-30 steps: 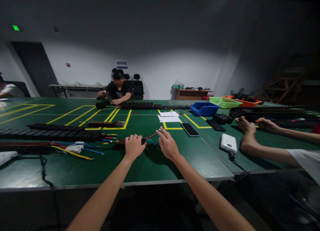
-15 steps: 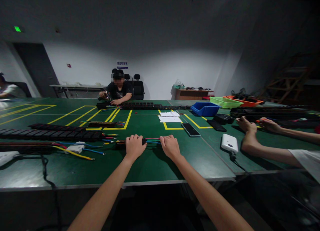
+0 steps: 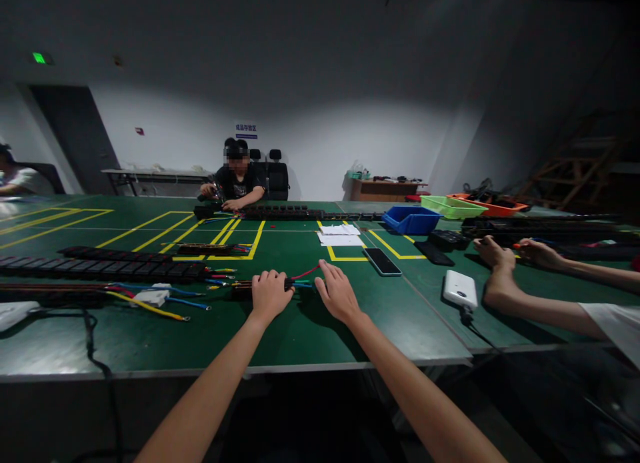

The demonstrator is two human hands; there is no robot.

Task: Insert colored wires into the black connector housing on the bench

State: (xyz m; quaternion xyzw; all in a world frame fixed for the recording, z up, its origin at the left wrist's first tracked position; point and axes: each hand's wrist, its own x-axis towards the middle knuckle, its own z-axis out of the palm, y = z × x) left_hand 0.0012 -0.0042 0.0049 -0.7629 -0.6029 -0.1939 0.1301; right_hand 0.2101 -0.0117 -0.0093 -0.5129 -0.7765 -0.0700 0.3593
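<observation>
My left hand (image 3: pixel 269 294) is closed over the near end of a black cable chain segment (image 3: pixel 241 287) that lies on the green table (image 3: pixel 310 329). Coloured wires stick out of that end. My right hand (image 3: pixel 338 293) pinches a red wire (image 3: pixel 305 273) and lifts it in an arc, while blue wires (image 3: pixel 303 285) lie flat under it. Both forearms reach in from the bottom edge.
Longer black cable chains (image 3: pixel 100 268) with loose yellow, blue and red wires lie to the left. A black phone (image 3: pixel 382 261), white papers (image 3: pixel 340 235), a white device (image 3: pixel 459 289) and a blue bin (image 3: pixel 409 219) sit to the right. Another person's arms (image 3: pixel 520 276) rest at right; one person (image 3: pixel 235 183) sits across.
Half a second ago my right hand lay flat on the wires; now it has raised the red wire upward again. My left hand has stayed on the chain end.
</observation>
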